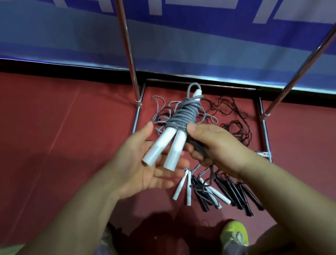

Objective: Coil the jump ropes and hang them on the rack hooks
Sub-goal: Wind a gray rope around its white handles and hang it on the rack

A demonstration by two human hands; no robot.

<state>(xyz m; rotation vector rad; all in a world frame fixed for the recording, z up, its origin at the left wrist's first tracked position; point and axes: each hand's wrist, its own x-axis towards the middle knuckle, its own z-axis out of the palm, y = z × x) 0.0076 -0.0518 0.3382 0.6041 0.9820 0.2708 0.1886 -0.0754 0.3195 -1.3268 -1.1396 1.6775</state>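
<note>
A grey jump rope [182, 113] is wound into a tight bundle around its two white handles [166, 148], with a small loop sticking out at the far end. My right hand [215, 143] pinches the bundle at its wrapped middle, thumb on top. Beneath the white handles my left hand [139, 161] lies palm up with fingers spread, touching them. On the red floor below lie several uncoiled ropes [227, 114], black and grey, their black and white handles [216, 193] laid side by side. The rack's chrome uprights [127, 44] rise behind; no hooks are in view.
The rack's metal base frame [264, 130] borders the rope pile, with a second slanted chrome pole [308, 62] at right. A blue and white banner wall [187, 11] stands behind. My shoes [235, 234] are on the red floor near the handles.
</note>
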